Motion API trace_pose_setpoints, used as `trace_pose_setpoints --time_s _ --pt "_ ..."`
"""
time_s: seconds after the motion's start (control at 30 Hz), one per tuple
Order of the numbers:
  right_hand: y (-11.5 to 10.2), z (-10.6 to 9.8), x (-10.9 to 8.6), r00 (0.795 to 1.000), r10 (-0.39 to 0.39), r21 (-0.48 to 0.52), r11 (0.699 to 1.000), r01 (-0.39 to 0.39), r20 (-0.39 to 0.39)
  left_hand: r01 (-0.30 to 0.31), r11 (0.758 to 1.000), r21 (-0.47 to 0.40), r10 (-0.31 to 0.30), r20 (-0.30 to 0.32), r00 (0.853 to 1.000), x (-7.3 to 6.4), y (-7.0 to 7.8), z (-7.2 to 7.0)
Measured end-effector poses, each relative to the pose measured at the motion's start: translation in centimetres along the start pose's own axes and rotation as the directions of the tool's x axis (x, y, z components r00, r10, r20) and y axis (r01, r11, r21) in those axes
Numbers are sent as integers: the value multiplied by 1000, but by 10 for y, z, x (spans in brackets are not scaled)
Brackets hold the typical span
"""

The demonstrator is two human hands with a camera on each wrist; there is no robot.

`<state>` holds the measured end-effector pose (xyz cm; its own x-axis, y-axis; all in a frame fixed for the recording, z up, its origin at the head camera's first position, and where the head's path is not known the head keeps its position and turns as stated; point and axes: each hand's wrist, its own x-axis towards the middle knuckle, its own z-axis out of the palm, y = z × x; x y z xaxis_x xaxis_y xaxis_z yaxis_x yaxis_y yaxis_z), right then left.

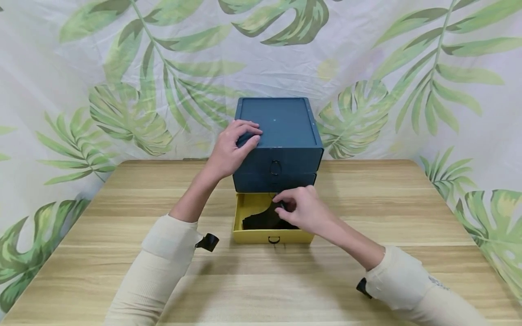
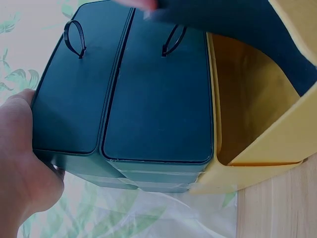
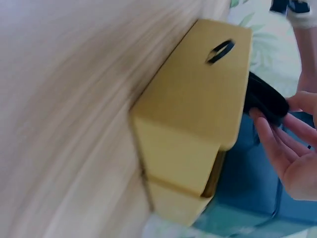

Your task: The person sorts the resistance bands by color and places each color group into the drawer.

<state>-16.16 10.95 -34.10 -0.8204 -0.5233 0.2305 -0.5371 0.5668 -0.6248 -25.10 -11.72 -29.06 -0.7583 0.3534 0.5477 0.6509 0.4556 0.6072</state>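
Observation:
A stack of blue drawers (image 1: 279, 122) stands above a pulled-out yellow drawer (image 1: 249, 236). On the top left front edge of the stack rests my left hand (image 1: 233, 147), its fingers over the top. My right hand (image 1: 303, 209) is over the right side of the yellow drawer and pinches a dark item with a curved edge (image 1: 263, 219) between thumb and fingers. The right wrist view shows the same dark item (image 3: 266, 99) sticking up past the drawer front; its lower part is hidden. From the left wrist, its broad curved side (image 2: 223, 20) spans the drawer opening.
Black loop pulls hang on the drawer fronts, one of them a loop (image 1: 274, 240) on the yellow front. The stack stands toward the back of a wooden table (image 1: 163, 267). Behind it hangs a leaf-patterned cloth (image 1: 195, 54).

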Motion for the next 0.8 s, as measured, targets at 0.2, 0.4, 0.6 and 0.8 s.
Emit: trace_pose_setpoints --time_s 0.2,0.4,0.6,0.8 --pt "25 -6 -9 991 117 32 992 -119 60 2 1000 3 -2 -4 1000 1 0 0" --pt "32 -10 -11 969 192 -45 981 -187 156 1 1000 0 -1 -5 1000 0 0 1" --pt "13 -16 -19 974 173 -126 980 -155 147 -3 1000 -3 3 -7 1000 -1 0 1" --pt "-3 4 -38 951 84 161 977 -136 298 -11 1000 8 11 -9 1000 0 0 1"
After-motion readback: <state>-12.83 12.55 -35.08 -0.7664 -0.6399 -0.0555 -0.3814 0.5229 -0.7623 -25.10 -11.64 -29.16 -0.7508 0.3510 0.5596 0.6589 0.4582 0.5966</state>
